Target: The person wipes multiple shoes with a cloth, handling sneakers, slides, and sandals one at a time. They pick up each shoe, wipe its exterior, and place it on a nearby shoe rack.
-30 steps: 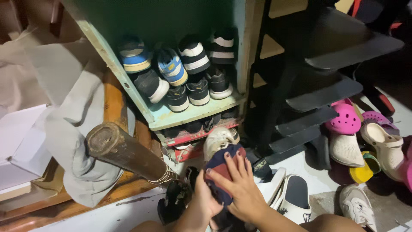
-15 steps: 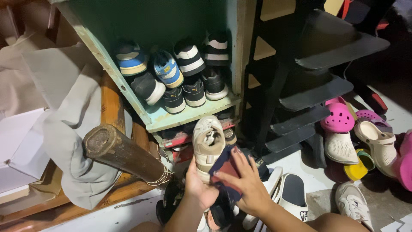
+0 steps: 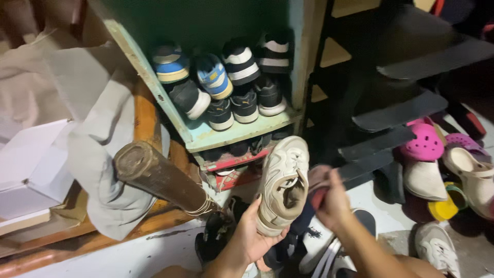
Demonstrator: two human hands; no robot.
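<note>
My left hand [image 3: 247,234] holds a worn beige sneaker [image 3: 283,183] from below, its opening turned toward me. The shoe is raised in front of the teal shoe shelf [image 3: 226,135]. My right hand [image 3: 332,201] is closed on a dark blue and red cloth [image 3: 315,191] just right of the sneaker, level with its side. Part of the cloth hangs down behind the shoe.
Several sneakers [image 3: 226,85] are packed on the shelf. A thick wooden post [image 3: 159,177] juts out at the left over a grey cloth [image 3: 98,144]. Black stair treads [image 3: 401,110] rise at the right. Clogs and slippers [image 3: 437,164] lie on the floor beyond them.
The sneaker has been lifted higher and turned so its opening faces me. My right hand has slid with the cloth from on top of the shoe to its right side.
</note>
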